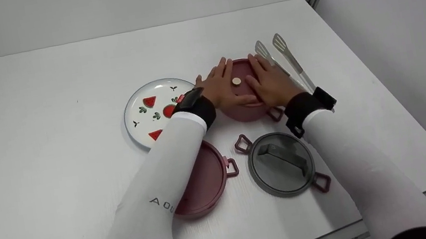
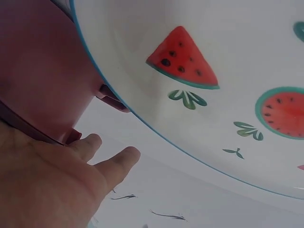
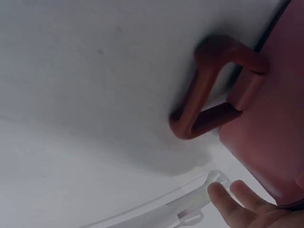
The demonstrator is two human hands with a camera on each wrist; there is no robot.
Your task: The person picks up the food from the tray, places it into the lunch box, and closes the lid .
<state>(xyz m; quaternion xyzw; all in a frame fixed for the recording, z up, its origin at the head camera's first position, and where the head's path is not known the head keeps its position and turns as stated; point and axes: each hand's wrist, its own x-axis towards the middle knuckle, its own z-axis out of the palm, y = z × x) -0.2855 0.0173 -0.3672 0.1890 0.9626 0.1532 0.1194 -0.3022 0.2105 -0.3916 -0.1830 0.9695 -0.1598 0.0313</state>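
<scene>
A dark red pot (image 1: 248,115) with a matching lid (image 1: 241,68) and a small cream knob (image 1: 236,82) stands right of the table's middle. My left hand (image 1: 222,89) rests on the lid's left side, fingers extended. On its right side lies my right hand (image 1: 277,87), also with straight fingers. The left wrist view has the pot's side (image 2: 45,61) above my left hand (image 2: 45,183). In the right wrist view, a looped side handle (image 3: 202,90) sticks out from the pot (image 3: 273,109), with fingertips of my right hand (image 3: 249,209) below.
Left of the pot is a white watermelon-patterned plate (image 1: 141,124), partly behind my left wrist. A red pan (image 1: 209,180) sits nearer, partly under my left forearm. A grey-lidded pan (image 1: 285,185) lies between my forearms. Two slotted turners (image 1: 288,54) lie right of the pot.
</scene>
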